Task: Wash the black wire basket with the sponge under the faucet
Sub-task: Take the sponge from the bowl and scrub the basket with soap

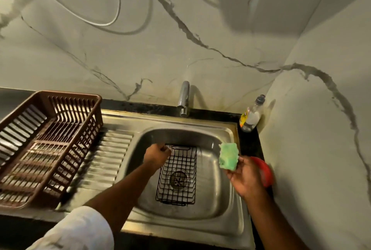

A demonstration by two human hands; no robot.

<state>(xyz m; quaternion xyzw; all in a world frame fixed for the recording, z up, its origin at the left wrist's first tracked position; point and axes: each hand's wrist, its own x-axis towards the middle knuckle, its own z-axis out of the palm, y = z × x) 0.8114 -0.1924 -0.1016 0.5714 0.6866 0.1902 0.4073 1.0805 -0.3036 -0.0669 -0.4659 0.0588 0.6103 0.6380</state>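
left hand [158, 154] grips basket [177, 175] rim in sink [220, 199]; right hand [248, 177] pinches sponge [228, 156]. pre-scrub step; next: faucet [184, 99] on, sponge to wires.

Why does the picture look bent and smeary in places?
Head view: the wide-angle lens curves the wall and counter lines; motion blur smears the brown dish rack and the red object behind the right hand; dim, yellowish light, with the faucet casting a soft shadow on the wall.
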